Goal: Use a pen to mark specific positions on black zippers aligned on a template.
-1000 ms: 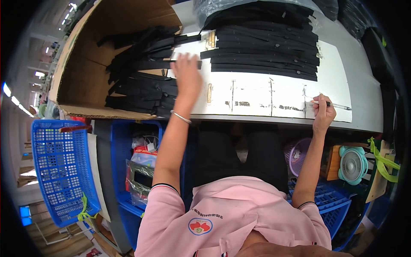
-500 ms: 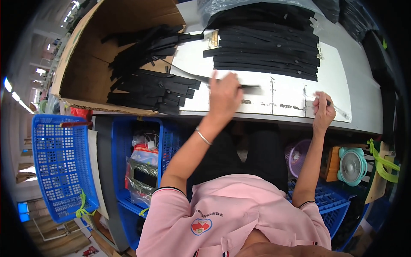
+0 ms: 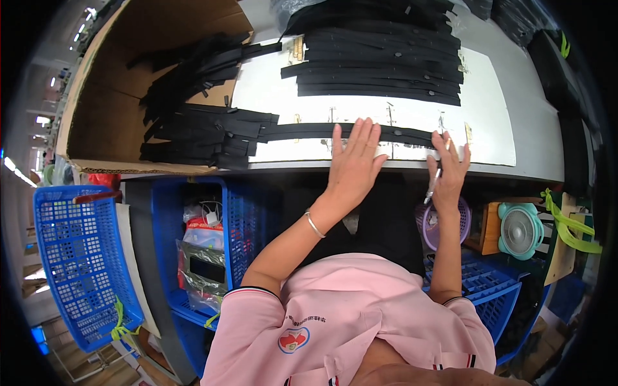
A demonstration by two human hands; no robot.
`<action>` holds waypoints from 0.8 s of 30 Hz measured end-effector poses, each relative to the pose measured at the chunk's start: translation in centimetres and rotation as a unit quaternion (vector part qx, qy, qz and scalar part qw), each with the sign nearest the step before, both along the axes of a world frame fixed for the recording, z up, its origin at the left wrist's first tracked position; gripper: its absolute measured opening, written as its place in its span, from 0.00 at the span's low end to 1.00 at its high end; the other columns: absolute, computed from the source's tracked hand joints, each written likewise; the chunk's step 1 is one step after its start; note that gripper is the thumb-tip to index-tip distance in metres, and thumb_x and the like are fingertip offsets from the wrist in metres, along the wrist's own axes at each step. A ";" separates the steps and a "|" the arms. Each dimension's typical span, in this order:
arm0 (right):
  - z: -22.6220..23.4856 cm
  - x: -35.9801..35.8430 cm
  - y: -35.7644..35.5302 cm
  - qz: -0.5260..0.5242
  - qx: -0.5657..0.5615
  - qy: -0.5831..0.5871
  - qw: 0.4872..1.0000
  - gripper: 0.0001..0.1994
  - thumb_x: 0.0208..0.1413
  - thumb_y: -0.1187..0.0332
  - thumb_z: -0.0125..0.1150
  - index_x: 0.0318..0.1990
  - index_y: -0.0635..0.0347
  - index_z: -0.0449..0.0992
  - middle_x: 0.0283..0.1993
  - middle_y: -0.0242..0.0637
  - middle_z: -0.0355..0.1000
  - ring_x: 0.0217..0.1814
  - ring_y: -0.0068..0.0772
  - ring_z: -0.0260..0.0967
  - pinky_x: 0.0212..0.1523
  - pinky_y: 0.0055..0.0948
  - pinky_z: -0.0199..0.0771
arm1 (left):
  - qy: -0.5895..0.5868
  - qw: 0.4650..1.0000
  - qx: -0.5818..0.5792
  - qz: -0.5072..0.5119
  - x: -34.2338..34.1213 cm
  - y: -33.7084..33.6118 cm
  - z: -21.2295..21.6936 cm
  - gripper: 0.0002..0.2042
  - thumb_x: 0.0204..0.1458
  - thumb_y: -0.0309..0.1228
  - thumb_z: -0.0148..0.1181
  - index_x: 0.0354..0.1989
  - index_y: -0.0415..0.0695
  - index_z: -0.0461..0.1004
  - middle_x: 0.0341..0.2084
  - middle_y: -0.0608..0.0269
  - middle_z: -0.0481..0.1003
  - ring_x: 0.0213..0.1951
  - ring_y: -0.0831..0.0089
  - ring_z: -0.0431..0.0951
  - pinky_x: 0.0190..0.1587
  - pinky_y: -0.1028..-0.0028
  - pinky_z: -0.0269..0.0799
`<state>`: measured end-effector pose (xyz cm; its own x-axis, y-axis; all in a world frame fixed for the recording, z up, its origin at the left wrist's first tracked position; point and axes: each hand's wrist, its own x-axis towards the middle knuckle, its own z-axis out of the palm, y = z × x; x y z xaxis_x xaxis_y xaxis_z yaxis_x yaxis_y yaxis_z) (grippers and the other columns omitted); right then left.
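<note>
A long black fabric strip (image 3: pixel 302 132) lies across a white marked board (image 3: pixel 489 122) on the table. My left hand (image 3: pixel 354 157) rests flat on its middle, fingers together and stretched out. At the strip's right end are the fingertips of my right hand (image 3: pixel 450 177), which also holds a slim whitish pen (image 3: pixel 433 185) pointing down toward me. Beyond the hands, many similar black strips (image 3: pixel 380 61) lie in rows on the board. More strips (image 3: pixel 199 132) are heaped at the left, partly inside an open cardboard box (image 3: pixel 96 122).
Below the table stand blue plastic baskets (image 3: pixel 87 264), a purple basket (image 3: pixel 427 225) and a small teal fan (image 3: pixel 520 230). Clear plastic packets (image 3: pixel 205 257) fill one blue crate. Dark plastic-wrapped bundles (image 3: pixel 505 22) sit at the far right of the table.
The strip, blurred under my left hand before, now lies straight across the board. My left hand has moved right and flattened onto it; my right hand has moved left to its end.
</note>
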<state>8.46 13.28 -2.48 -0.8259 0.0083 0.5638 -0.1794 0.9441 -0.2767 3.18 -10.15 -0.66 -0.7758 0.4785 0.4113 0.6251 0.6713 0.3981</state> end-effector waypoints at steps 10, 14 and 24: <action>-1.1 0.9 5.8 -0.068 0.022 0.000 0.997 0.20 0.66 0.67 0.62 0.64 0.51 0.73 0.65 0.29 0.75 0.72 0.38 0.65 0.78 0.52 0.41 | -0.037 0.984 -0.069 0.161 1.3 -6.3 -0.7 0.33 0.63 0.45 0.60 0.71 0.39 0.63 0.73 0.52 0.60 0.76 0.57 0.52 0.72 0.35 0.27; -1.0 1.0 5.5 -0.103 0.071 0.021 0.992 0.18 0.69 0.63 0.58 0.64 0.50 0.74 0.65 0.30 0.75 0.71 0.38 0.66 0.79 0.48 0.43 | -0.049 0.988 -0.038 0.138 0.7 -7.7 -0.7 0.33 0.63 0.42 0.61 0.73 0.44 0.61 0.73 0.56 0.60 0.76 0.59 0.54 0.74 0.42 0.26; 3.9 -2.3 -3.3 -0.064 -0.308 -0.049 0.948 0.15 0.72 0.65 0.53 0.59 0.59 0.76 0.53 0.39 0.80 0.59 0.33 0.74 0.64 0.34 0.70 | 0.010 0.989 -0.011 0.147 0.2 -7.5 -1.7 0.33 0.59 0.45 0.65 0.69 0.41 0.67 0.68 0.54 0.67 0.73 0.59 0.60 0.74 0.41 0.36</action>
<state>6.14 10.03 1.37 -0.8440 0.4142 0.3408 -0.0198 0.6109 -0.7915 3.33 -17.64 -2.35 -0.8745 0.2430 0.4198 0.4096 0.8336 0.3707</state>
